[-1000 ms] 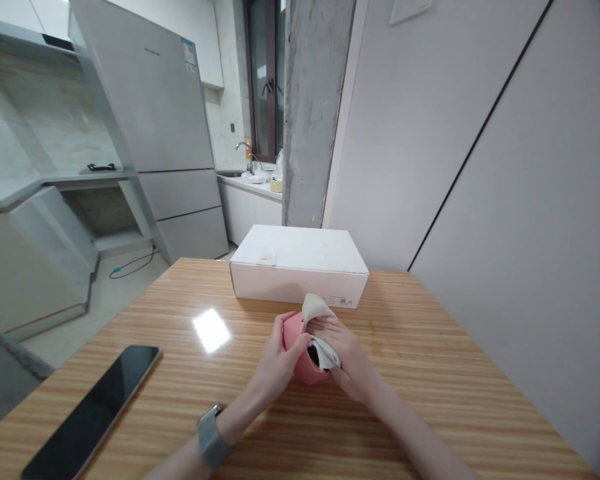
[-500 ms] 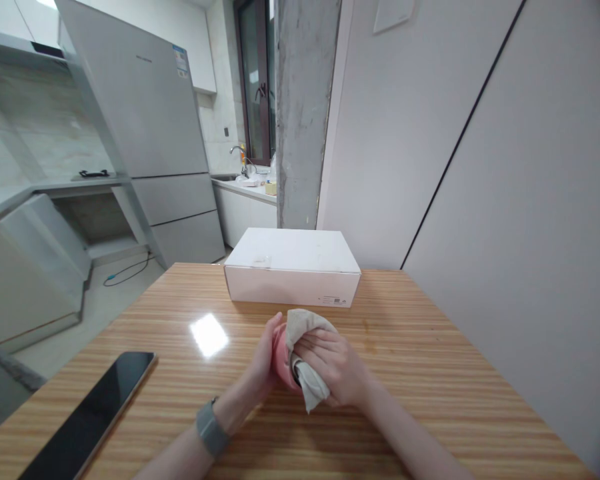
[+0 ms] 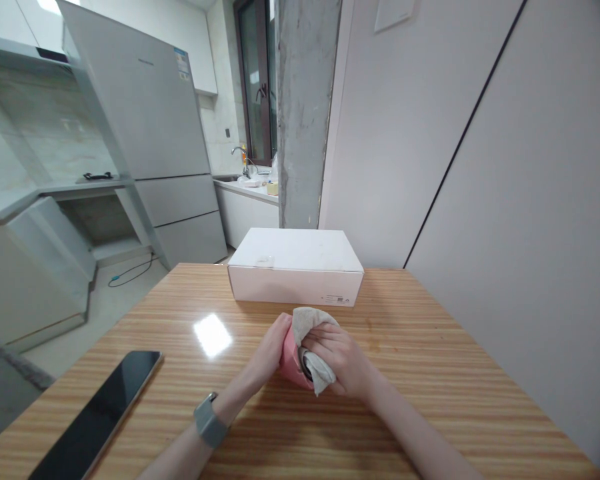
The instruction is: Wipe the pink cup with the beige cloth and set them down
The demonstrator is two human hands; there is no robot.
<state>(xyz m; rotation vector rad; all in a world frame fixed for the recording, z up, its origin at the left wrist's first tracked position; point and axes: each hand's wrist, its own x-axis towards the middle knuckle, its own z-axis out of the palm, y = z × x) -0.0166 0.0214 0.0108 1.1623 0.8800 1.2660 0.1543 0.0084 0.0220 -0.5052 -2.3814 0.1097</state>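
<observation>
My left hand [image 3: 266, 352] wraps the side of a pink hollow object [image 3: 290, 360], possibly a cup or pouch, with its dark inside just visible. My right hand [image 3: 339, 360] presses a crumpled beige cloth [image 3: 314, 325] against the object's opening, and a corner of the cloth hangs below my fingers. Both hands hide most of the pink object, so its exact shape cannot be told. A grey-banded smartwatch [image 3: 209, 420] sits on my left wrist.
A white cardboard box [image 3: 295, 267] stands just beyond my hands on the striped wooden table [image 3: 405, 400]. A black smartphone [image 3: 97, 413] lies face up at the near left. A concrete pillar, refrigerator and kitchen counter stand beyond the table.
The cloth has shifted from a looser spread over the pink object to a tighter bunch under my right hand. More of the object was visible a second ago. My hands stay close together.
</observation>
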